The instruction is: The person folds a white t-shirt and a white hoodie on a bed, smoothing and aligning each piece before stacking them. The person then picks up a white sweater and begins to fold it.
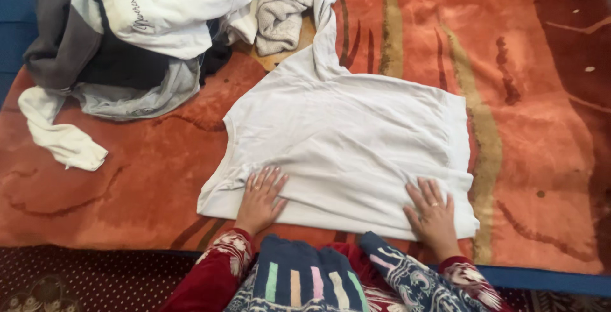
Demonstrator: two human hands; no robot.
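Head view: two open hands, left (259,198) and right (433,215), flat on one white shirt (347,140).

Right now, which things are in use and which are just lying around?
In use: white garment spread flat on the orange blanket; left hand and right hand press flat on its near hem.

Lying about: heap of clothes; white cloth trailing from it.

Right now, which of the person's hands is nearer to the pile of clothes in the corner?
The left hand. It lies flat on the near edge of the white garment, below the pile of clothes. The right hand presses the same edge farther off, toward the opposite side.
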